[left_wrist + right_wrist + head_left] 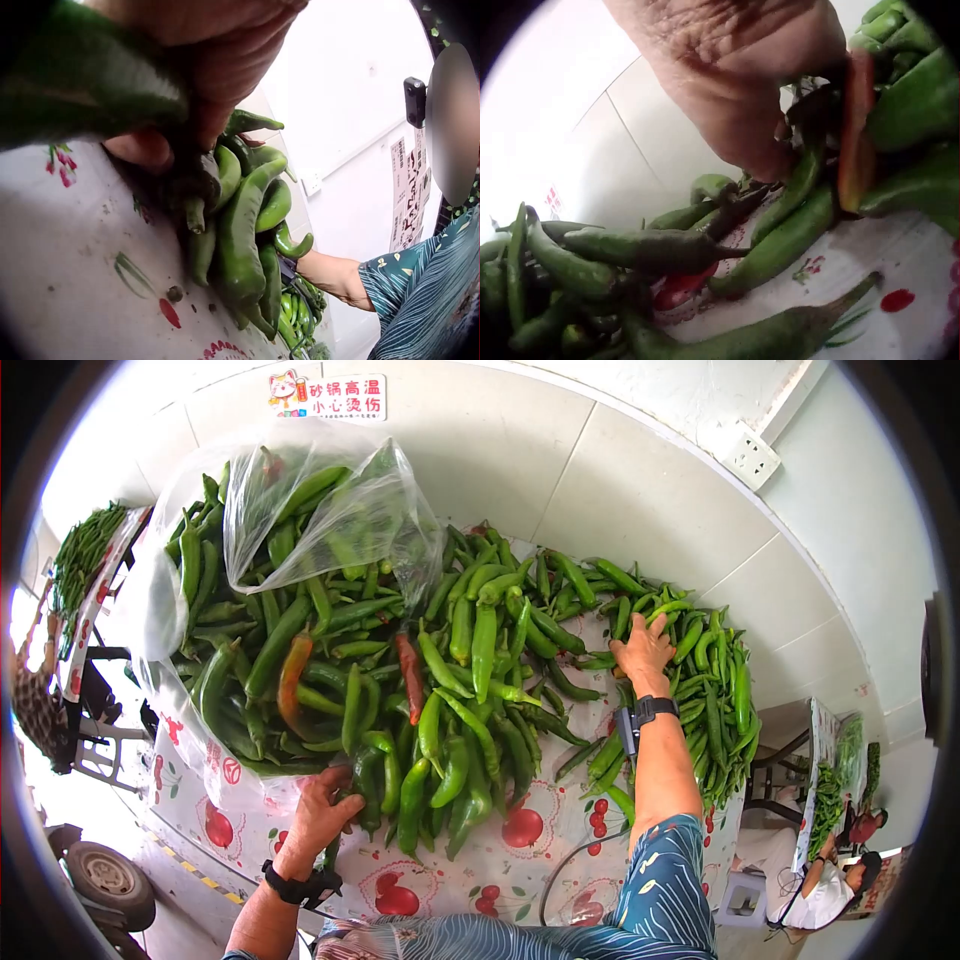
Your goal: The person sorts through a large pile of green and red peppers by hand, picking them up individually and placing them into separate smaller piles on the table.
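My left hand (322, 803) is at the near edge of a large heap of green peppers (470, 660), beside a clear plastic bag (290, 540). Its fingers are curled round a dark green pepper (82, 82), which passes below the palm in the left wrist view. The thumb and a fingertip sit close to another pepper's stem (195, 216). Farther off, my right hand (645, 653) reaches down among peppers between the heap and a right-hand pile (715, 690). Its thumb meets a slim green pepper (802, 184), next to a reddish one (857, 135); I cannot tell whether it grips either.
The table's cherry-patterned cloth (440, 880) shows along the near side. A tiled wall (520, 460) borders the far side. Red peppers (410, 675) lie among the green ones in the bag. People (830, 890) sit at the lower right, near another table with greens (828, 800).
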The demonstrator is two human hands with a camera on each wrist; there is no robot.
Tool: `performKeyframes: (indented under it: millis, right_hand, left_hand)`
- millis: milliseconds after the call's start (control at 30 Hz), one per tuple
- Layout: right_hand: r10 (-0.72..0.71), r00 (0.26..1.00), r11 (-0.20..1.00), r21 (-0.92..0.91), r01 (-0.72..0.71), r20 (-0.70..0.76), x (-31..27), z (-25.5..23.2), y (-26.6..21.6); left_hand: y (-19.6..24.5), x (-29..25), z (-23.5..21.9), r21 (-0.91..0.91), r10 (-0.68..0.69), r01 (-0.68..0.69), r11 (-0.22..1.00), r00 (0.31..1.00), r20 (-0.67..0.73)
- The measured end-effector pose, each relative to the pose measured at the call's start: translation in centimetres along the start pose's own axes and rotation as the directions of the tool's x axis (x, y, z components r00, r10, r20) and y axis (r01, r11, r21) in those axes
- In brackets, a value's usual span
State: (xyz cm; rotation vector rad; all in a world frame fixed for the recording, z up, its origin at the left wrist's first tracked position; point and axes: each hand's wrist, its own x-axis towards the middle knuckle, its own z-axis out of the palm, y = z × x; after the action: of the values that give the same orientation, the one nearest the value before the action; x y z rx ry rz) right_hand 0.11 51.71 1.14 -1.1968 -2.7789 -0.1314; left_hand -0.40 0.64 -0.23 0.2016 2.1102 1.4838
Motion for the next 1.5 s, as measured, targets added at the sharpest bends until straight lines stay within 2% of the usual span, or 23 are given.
performKeyframes:
  millis: [100,200,233,333,467,567,667,700,800,900,933,967,1000,1067,1133,1167,1200,1267,1333,1367,1400,1467,1500]
  right_hand:
    - [0.038,0.998,0.994,0.1,-0.042,0.042,-0.5,-0.9,-1.1]
    - [-0.034,0.998,0.989,0.146,0.04,-0.05,-1.0,-0.4,-0.9]
    - [-0.037,0.998,0.965,0.258,0.049,-0.052,-1.6,-1.1,-1.6]
    - [-0.185,0.969,0.946,0.236,0.221,-0.166,-2.8,-0.1,-3.1]
    - [-0.34,0.939,0.788,0.53,0.314,-0.051,-3.5,-0.6,-5.5]
    - [-0.345,0.924,0.669,0.648,0.364,-0.163,-4.2,-0.4,-7.5]
    - [-0.442,0.855,0.537,0.683,0.495,-0.273,-4.9,-2.6,-9.6]
    - [-0.468,0.832,0.523,0.665,0.532,-0.298,-4.7,-2.9,-9.9]
    - [-0.378,0.816,0.551,0.602,0.578,-0.438,-2.6,-2.5,-9.1]
    - [-0.193,0.872,0.813,0.424,0.399,-0.45,-0.1,-0.5,-5.6]
    - [-0.083,0.939,0.852,0.465,0.241,-0.335,-0.1,-0.5,-4.7]
    - [-0.019,0.991,0.853,0.514,0.087,-0.135,0.5,0.0,-3.6]
    - [-0.083,0.994,0.89,0.444,0.106,-0.07,1.1,1.4,-2.3]
    - [-0.07,0.997,0.918,0.389,0.08,-0.039,0.9,1.3,-3.1]
    - [-0.126,0.979,0.914,0.365,0.178,-0.161,0.8,2.0,-4.9]
    - [-0.078,0.99,0.83,0.543,0.13,-0.118,0.9,1.8,-5.5]
    - [-0.051,0.996,0.808,0.582,0.086,-0.077,1.4,2.4,-6.0]
    - [0.077,0.995,0.639,0.763,-0.093,0.057,1.8,3.7,-7.1]
    - [-0.03,0.93,0.196,0.915,-0.353,0.365,0.8,0.2,-8.6]
    - [-0.138,0.867,-0.034,0.872,-0.488,0.48,0.3,-1.0,-9.2]
    - [-0.205,0.89,-0.036,0.906,-0.422,0.406,1.2,0.6,-9.8]
    - [-0.297,0.913,0.162,0.957,-0.24,0.279,0.1,-2.3,-11.7]
    - [-0.3,0.916,0.172,0.96,-0.223,0.267,0.0,-3.3,-12.5]
  left_hand:
    - [-1.0,0.2,-0.1,0.017,0.013,-0.013,1.0,1.0,-0.013]
    - [-0.9,0.1,-0.2,-0.001,0.001,-0.001,1.0,1.0,0.006]
    - [-0.9,0.1,-0.2,-0.022,-0.002,0.002,1.0,1.0,0.015]
    - [-0.9,0.0,-0.1,-0.063,-0.045,0.046,0.997,0.999,0.021]
    - [-0.7,0.0,-0.2,-0.085,-0.055,0.057,0.995,0.998,0.025]
    - [-0.5,-0.2,-0.2,-0.078,-0.052,0.054,0.996,0.998,0.024]
    - [-1.8,0.4,-0.3,0.017,0.027,-0.028,0.999,0.999,0.026]
    - [-1.1,0.4,-0.1,-0.011,-0.001,0.001,1.0,0.999,0.036]
    - [0.5,-0.1,-0.2,-0.064,-0.049,0.052,0.997,0.998,0.046]
    - [0.1,-0.2,-0.2,-0.07,-0.053,0.055,0.996,0.998,0.033]
    - [0.3,-0.2,-0.2,-0.078,-0.07,0.072,0.994,0.997,0.028]
    - [0.4,-0.2,-0.1,-0.085,-0.087,0.088,0.992,0.996,0.022]
    - [-0.4,0.0,-0.2,-0.05,-0.039,0.04,0.998,0.999,0.012]
    - [-2.6,0.5,-0.3,0.025,0.057,-0.057,0.998,0.998,0.005]
    - [-0.3,0.1,-0.2,-0.06,-0.054,0.056,0.997,0.998,0.035]
    - [0.6,0.0,-0.2,-0.099,-0.106,0.111,0.989,0.993,0.056]
    - [0.6,0.1,-0.1,-0.098,-0.102,0.107,0.989,0.993,0.055]
    - [0.4,0.1,-0.1,-0.094,-0.09,0.095,0.991,0.995,0.051]
    - [-0.1,0.1,-0.3,-0.118,-0.068,0.075,0.99,0.996,0.059]
    - [-0.3,0.0,-0.2,-0.132,-0.062,0.07,0.989,0.996,0.064]
    - [-0.4,0.0,-0.2,-0.145,-0.064,0.074,0.987,0.996,0.069]
    - [-0.3,0.0,-0.2,-0.168,-0.066,0.077,0.983,0.995,0.075]
    - [-0.2,0.0,-0.2,-0.172,-0.063,0.075,0.982,0.995,0.071]
